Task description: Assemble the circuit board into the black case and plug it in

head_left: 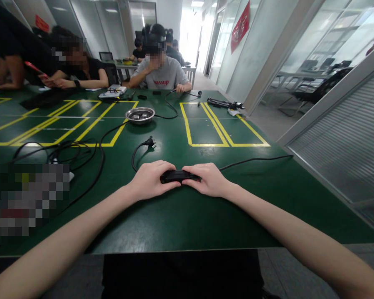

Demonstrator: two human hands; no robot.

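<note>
Both my hands grip a black power adapter (180,176) on the table, one at each end. My left hand (151,179) wraps its left end, thumb along the near side. At the right end, my right hand (209,178) holds it the same way, fingertips close to those of the left. A black cord runs out past my left hand and curls up to a mains plug (149,142), its prongs pointing right. Beyond my right hand, a thin black cable (257,160) stretches over the table. My palms hide the adapter's ends.
The green table (174,224) carries yellow tape outlines. Ahead stands a steel bowl (140,116) with small metal parts. Coiled black cables (81,153) lie left, near a blurred-out object (28,199). A black folded tripod-like item (226,103) rests far right. Several people sit across the table.
</note>
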